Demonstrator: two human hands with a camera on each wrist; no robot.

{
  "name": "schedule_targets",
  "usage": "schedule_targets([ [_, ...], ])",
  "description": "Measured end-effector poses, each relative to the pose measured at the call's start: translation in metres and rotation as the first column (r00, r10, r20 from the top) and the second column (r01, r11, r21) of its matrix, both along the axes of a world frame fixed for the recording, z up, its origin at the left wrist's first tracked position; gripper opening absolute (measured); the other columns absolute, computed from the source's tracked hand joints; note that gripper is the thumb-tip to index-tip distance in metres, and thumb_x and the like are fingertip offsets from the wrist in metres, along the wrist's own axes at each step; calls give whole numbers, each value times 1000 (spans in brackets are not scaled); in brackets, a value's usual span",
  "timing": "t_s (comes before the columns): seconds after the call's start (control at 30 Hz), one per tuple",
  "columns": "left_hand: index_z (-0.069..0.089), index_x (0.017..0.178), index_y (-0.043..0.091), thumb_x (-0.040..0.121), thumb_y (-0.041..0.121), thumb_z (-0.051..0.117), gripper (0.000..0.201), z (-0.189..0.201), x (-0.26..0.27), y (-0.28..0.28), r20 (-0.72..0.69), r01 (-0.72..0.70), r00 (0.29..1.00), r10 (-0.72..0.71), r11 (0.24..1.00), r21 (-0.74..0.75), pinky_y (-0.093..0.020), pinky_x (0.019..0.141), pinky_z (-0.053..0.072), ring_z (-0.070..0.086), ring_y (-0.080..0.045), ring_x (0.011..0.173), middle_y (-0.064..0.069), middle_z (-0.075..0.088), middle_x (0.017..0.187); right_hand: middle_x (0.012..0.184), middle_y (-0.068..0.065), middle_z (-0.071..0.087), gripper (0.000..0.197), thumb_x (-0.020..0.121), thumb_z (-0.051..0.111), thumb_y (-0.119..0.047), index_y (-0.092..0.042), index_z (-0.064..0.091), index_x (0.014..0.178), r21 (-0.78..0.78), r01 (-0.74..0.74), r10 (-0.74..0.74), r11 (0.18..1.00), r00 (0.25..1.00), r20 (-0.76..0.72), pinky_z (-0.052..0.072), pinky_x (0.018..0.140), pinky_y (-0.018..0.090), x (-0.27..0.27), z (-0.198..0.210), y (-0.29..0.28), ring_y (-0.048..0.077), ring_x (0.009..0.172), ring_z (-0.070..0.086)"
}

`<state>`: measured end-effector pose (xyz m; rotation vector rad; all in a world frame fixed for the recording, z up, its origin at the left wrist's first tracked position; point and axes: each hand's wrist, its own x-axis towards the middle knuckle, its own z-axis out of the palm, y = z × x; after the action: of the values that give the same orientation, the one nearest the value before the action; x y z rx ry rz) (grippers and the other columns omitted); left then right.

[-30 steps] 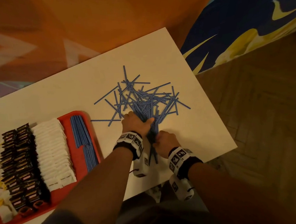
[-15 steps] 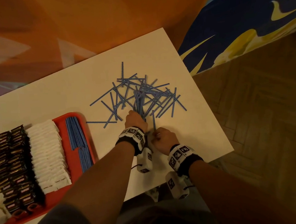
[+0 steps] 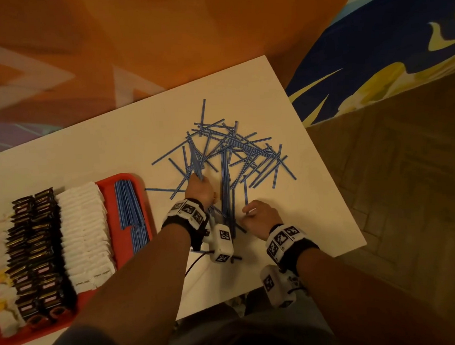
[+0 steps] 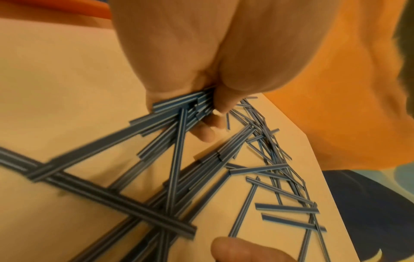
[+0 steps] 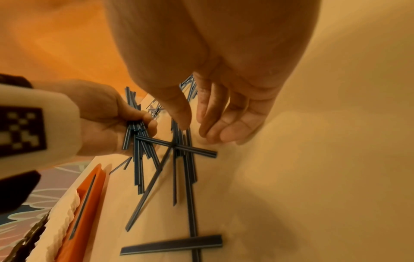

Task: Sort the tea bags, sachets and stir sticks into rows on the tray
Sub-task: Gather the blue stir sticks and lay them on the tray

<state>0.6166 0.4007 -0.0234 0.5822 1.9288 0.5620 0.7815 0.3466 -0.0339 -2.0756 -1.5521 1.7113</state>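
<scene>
In the head view my left hand point(image 3: 199, 186) grips a bundle of blue stir sticks point(image 3: 193, 161) at the left side of a loose pile of stir sticks point(image 3: 241, 150) on the white table point(image 3: 86, 154). The left wrist view shows the bundle point(image 4: 179, 104) clamped between thumb and fingers. My right hand point(image 3: 259, 214) rests to the right of it, fingers relaxed, holding nothing; its fingertips point(image 5: 212, 134) hover beside a few parallel sticks point(image 5: 179, 141). The red tray point(image 3: 131, 178) at the left holds rows of black sachets point(image 3: 34, 250), white sachets point(image 3: 83, 234) and stir sticks point(image 3: 130, 213).
White and yellow tea bags point(image 3: 0, 266) line the tray's far left. A few single sticks point(image 5: 172, 246) lie near the table's front edge. The table's right edge point(image 3: 327, 171) drops to a wooden floor point(image 3: 410, 214). An orange and blue patterned surface lies beyond the table.
Both hands were together on a bundle of sticks; the right hand has let go and drawn off to the right. The left hand has shifted left with its bundle.
</scene>
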Motion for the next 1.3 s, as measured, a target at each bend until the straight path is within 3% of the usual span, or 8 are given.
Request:
schedule_targets([
  [0.13,49,111,9,104,7,31,19,8,-6,-3,225,-274,945,238,951,146,-25,48,41,46,-14,48,-1,46,69,113,2,66,19,85,61,-17,-27,60,101,-14,29,-29,999,999,-29,48,74,25,-1,-1,-1,21,90,60],
  [0.2,50,93,16,107,15,29,25,9,-12,-1,359,-425,862,358,897,126,-15,42,26,33,-6,34,5,42,51,109,1,68,18,85,64,-20,-28,60,100,-13,25,-26,1000,999,-29,50,73,27,1,-1,-4,21,91,63],
  [0.27,50,96,17,105,16,35,18,7,-17,2,408,-518,804,433,847,122,-11,40,21,27,-6,31,8,39,44,106,-1,67,16,85,67,-25,-28,61,100,14,15,-15,1000,1000,-11,50,73,26,2,-1,-5,19,91,62],
  [0.43,44,71,18,98,12,38,28,15,-21,6,476,-605,730,491,788,115,-13,39,15,23,-7,33,9,36,42,102,-4,59,9,87,63,-24,-24,59,96,153,-184,165,971,978,127,38,70,17,-2,3,-6,18,94,59],
  [0.53,37,64,21,95,12,37,32,24,-26,7,503,-643,691,519,760,98,-16,40,12,18,-9,37,9,31,43,99,1,61,20,85,70,-25,-23,53,96,176,-255,233,951,963,138,45,74,26,-14,12,-9,19,88,59],
  [0.8,42,69,21,97,17,40,29,39,-50,0,569,-709,607,555,701,72,-22,40,14,19,-10,40,7,31,49,130,2,47,68,76,77,-43,-23,45,133,184,-698,633,692,709,311,45,96,40,-42,13,-28,25,120,43],
  [1.0,40,69,22,97,17,38,28,46,-65,-6,582,-764,566,585,637,103,-24,44,13,17,-10,44,7,28,52,121,4,54,36,85,67,-20,-16,55,118,199,-766,647,612,629,431,47,93,40,-50,14,-29,26,118,47],
  [1.3,40,70,23,93,15,37,25,49,-86,-15,586,-820,511,628,561,114,-25,44,12,14,-11,47,6,25,57,124,8,54,46,81,62,-19,-9,51,125,137,-817,658,560,540,525,47,96,38,-55,17,-26,26,117,48],
])
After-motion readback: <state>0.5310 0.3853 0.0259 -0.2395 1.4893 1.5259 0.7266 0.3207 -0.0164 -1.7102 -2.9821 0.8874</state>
